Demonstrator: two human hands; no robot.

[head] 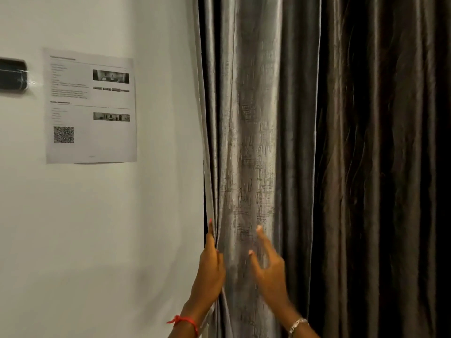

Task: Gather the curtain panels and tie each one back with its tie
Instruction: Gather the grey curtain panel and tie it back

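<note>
Left hand (211,267), fingers straight, pressed along the outer edge of the grey curtain (249,142), at the junction of fabric and wall (158,215); not closed round anything, thumb side hidden by the cloth. Right hand (268,272) spread wide and loose, holding nothing, blurred, in front of the broad pale fold just right of the left hand; contact with the cloth not discernible. Likely purpose of the pairing: one hand anchoring the edge, the other poised to sweep folds toward it, hence the very start of gathering. Curtain hanging full length, ungathered, rising well above both hands. Darker panel (378,167) farther right of the right hand, untouched. No tie in sight near either hand; possibly behind the edge. Well left of the left hand: printed sheet (90,106) and dark wall unit (12,75). Red thread (185,322) on the left wrist, bracelet (297,324) on the right.
</note>
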